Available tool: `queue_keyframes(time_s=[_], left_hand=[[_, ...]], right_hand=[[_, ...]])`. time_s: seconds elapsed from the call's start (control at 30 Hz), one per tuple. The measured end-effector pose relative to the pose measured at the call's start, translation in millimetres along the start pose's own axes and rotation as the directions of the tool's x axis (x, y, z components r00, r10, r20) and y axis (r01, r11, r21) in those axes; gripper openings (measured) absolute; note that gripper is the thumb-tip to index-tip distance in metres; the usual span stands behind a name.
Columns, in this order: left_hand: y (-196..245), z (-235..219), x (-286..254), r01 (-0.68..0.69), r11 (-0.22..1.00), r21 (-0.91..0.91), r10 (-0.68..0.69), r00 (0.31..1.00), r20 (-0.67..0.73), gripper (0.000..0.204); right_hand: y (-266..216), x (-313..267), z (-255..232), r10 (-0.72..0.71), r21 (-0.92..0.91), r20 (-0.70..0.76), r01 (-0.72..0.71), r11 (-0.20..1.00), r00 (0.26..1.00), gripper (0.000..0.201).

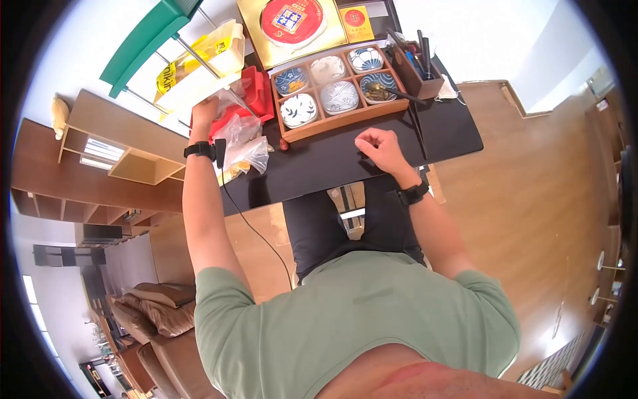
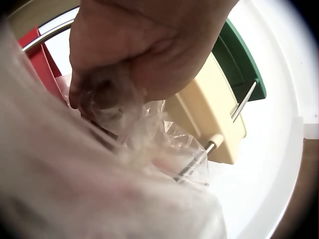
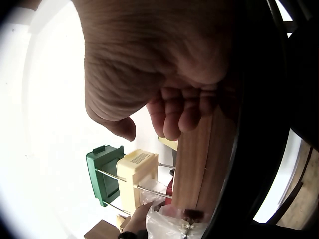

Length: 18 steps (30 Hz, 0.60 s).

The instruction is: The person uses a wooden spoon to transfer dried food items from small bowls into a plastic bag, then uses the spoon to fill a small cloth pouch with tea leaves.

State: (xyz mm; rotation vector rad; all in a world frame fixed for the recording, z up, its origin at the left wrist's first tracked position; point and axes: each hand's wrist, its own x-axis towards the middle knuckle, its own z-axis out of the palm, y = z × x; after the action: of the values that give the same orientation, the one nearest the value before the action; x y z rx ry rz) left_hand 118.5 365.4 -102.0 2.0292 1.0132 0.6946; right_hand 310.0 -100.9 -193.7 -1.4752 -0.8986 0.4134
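Note:
At the left end of the dark table, my left hand [image 1: 204,113] reaches in beside the rack's red bin [image 1: 262,96]. In the left wrist view its curled fingers grip crinkled clear plastic [image 2: 149,127], and a blurred bag fills the foreground. Clear plastic bags [image 1: 240,136] hang over the red bin's front. My right hand [image 1: 382,149] hovers by the table's front edge with loosely curled fingers and nothing in them. Just beyond it stands a wooden box [image 1: 342,123] with six compartments, each with a patterned bowl; some bowls hold food and one a dark-handled spoon.
The rack also carries a cream bin [image 1: 229,50] and a green bin [image 1: 143,46] on metal rods. A gold box with a red disc [image 1: 292,20] lies behind the wooden box. A pen holder [image 1: 422,83] stands right of it. A small reddish item [image 1: 284,144] lies near the bags.

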Motion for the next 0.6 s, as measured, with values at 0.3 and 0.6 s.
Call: queue_keyframes(time_s=[0.3,0.6], left_hand=[[-50,13,41,-0.510,0.611,0.605,0.608,0.792,0.054,0.040],[-49,14,31,-0.359,0.385,0.850,0.667,0.745,0.013,0.039]], right_hand=[[-4,0,0,0.010,-0.031,0.009,-0.010,0.999,1.000,0.018],[12,2,4,0.006,0.004,0.009,-0.006,1.000,1.000,0.011]])
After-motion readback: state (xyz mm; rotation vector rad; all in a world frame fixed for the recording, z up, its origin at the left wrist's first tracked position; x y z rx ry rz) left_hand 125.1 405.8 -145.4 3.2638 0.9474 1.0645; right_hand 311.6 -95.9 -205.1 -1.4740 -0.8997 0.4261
